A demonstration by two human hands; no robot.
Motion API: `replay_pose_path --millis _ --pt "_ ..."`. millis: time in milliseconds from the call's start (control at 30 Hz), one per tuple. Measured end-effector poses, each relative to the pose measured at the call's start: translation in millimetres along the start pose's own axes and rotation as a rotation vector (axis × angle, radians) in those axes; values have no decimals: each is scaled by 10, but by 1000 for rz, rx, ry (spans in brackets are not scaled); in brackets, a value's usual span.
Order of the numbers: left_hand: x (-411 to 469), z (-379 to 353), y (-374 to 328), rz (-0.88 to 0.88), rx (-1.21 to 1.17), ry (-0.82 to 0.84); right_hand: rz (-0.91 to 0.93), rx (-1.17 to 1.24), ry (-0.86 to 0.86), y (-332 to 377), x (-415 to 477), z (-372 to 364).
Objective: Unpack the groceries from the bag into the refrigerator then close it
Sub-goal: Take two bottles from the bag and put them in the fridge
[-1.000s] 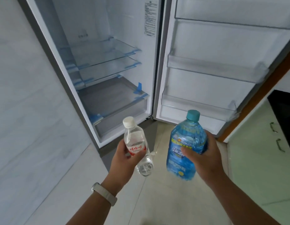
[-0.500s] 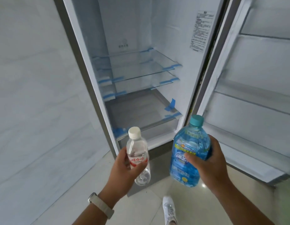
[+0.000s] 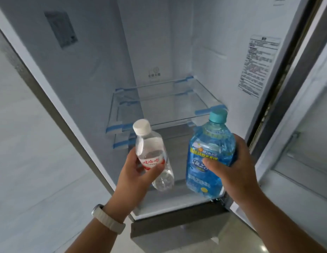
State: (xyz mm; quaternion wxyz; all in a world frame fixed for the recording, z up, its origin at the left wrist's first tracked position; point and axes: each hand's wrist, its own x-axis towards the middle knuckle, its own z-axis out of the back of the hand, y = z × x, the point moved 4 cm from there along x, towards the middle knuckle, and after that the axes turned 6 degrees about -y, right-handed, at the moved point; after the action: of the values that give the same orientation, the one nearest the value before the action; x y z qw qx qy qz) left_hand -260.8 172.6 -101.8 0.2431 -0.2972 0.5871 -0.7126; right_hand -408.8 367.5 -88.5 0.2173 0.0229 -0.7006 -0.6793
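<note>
Person stands at the open refrigerator (image 3: 89, 73), left hand (image 3: 137, 174) curled round a small clear bottle (image 3: 151, 152), right hand (image 3: 234, 167) round a larger blue bottle (image 3: 208, 154), both caps-up just near of the glass shelves (image 3: 159, 108), presumably for standing them straight in.

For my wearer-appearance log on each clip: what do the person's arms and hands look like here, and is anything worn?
Both forearms are bare in view, with no sleeves showing. The left hand and right hand wear no gloves. The left wrist carries a watch on a pale cream strap, with a silvery case edge.
</note>
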Motion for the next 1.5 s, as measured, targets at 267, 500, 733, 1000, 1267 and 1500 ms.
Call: replay_pose_path --millis 267,500,733,1000,1267,1500 --pt "790 170 -663 -135 -20 -180 109 97 60 338 879 -486" --pt "1447 284 -718 -128 13 -283 152 71 63 345 1427 -975" --pt "1879 207 -553 -125 -26 -386 166 31 4 202 1794 -1311" --pt "1982 92 -230 -149 43 -314 223 13 84 37 2021 -1554" --pt "2176 25 22 -146 124 -338 129 -433 123 -329 2089 -1537" --pt "2676 33 32 -153 211 -329 102 -501 185 -522 2510 -1751"
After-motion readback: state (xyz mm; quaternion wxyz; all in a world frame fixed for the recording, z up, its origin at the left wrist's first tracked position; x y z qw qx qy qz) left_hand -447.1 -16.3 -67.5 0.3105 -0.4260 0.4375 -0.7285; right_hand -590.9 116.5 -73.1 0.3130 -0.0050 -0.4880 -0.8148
